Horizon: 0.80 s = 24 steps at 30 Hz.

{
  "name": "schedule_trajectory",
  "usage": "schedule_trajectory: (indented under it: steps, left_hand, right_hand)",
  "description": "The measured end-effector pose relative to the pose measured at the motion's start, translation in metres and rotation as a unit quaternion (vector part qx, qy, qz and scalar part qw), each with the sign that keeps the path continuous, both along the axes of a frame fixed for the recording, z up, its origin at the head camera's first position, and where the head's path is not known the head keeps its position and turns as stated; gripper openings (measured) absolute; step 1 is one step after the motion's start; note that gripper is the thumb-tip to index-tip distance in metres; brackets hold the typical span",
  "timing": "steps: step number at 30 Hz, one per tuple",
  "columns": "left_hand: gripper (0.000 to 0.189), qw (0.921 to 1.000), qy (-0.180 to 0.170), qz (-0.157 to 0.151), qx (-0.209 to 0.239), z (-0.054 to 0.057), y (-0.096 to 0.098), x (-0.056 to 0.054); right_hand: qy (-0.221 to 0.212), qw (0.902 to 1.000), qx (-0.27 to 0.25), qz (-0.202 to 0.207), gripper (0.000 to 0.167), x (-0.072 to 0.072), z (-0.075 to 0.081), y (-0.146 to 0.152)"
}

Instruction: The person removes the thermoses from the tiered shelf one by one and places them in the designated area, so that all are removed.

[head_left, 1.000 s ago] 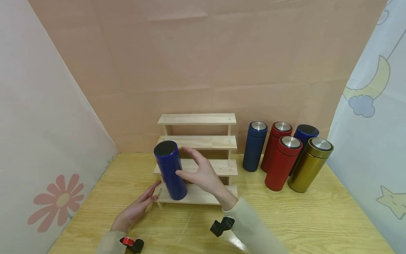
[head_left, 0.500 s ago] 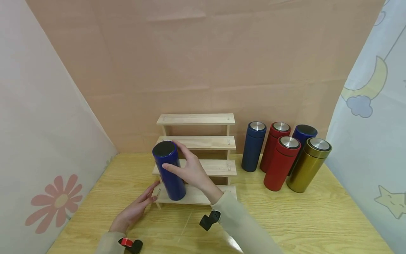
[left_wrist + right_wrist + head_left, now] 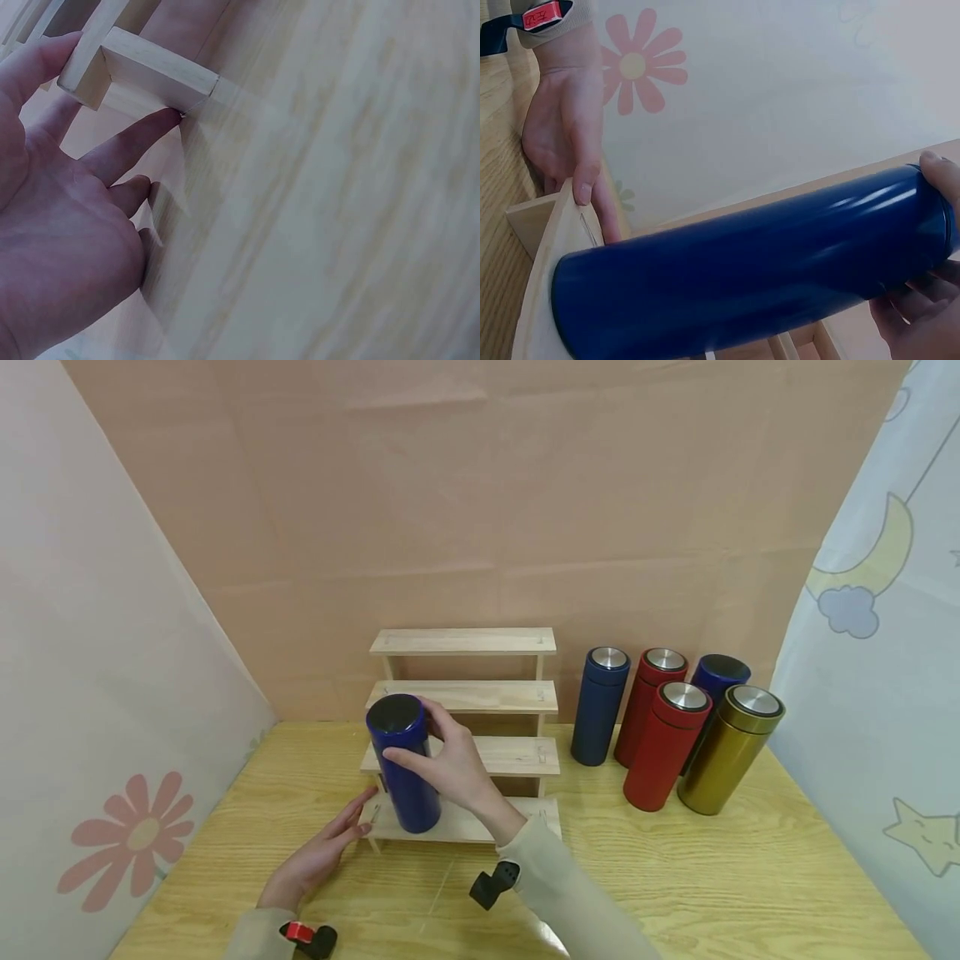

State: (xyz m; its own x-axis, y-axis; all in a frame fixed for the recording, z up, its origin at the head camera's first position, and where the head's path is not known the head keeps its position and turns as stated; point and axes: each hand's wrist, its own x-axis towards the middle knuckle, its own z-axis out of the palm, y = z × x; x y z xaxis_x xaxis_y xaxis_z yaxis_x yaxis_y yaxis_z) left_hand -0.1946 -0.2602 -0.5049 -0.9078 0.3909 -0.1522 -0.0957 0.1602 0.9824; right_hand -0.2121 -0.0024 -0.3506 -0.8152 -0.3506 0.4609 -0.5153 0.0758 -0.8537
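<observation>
In the head view a glossy dark-blue thermos bottle (image 3: 407,789) with a black lid stands at the left end of the bottom shelf of a wooden step stand (image 3: 487,822). My right hand (image 3: 457,766) grips its upper part, thumb in front and fingers round the back. In the right wrist view the bottle (image 3: 750,262) meets the shelf with its base. My left hand (image 3: 318,857) holds the left end of the same shelf between thumb and forefinger. From the left wrist, that hand (image 3: 67,217) shows its other fingers low by the stand's leg (image 3: 157,71) and the tabletop.
Right of the stand several bottles stand close together: a matte navy one (image 3: 600,714), two red ones (image 3: 660,756), a glossy blue one (image 3: 722,670) and a gold one (image 3: 723,760). A brown sheet (image 3: 480,527) hangs behind, with patterned cloths at both sides of the wooden table (image 3: 637,868).
My right hand has moved left and wrapped its fingers round the blue thermos bottle, whose top has shifted slightly right. The left hand stays at the shelf end.
</observation>
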Motion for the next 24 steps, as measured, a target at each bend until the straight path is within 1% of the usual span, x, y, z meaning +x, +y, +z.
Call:
schedule_trajectory:
  steps: [4, 10, 15, 21, 24]
  left_hand:
    - [0.063, 1.0, 0.001, 0.001, 0.001, 0.001, 0.001, 0.0]
    - [0.062, 1.0, 0.005, -0.001, 0.004, 0.001, 0.0, -0.001]
    - [0.062, 0.9998, 0.017, -0.002, 0.006, -0.002, -0.002, -0.003]
    - [0.062, 0.9999, 0.009, 0.001, 0.005, -0.004, -0.003, -0.003]
    - [0.062, 1.0, 0.008, -0.002, 0.006, -0.004, -0.003, -0.003]
  right_hand:
    - [0.03, 0.9995, 0.006, 0.009, 0.065, 0.001, 0.001, 0.004]
    - [0.061, 0.9981, 0.011, 0.0, 0.066, 0.005, 0.0, 0.006]
    - [0.054, 0.9985, 0.009, 0.001, 0.066, 0.013, 0.002, 0.009]
    - [0.029, 0.9996, 0.007, 0.0, 0.065, 0.021, 0.006, 0.017]
    - [0.026, 0.9997, 0.006, 0.001, 0.066, 0.023, 0.008, 0.022]
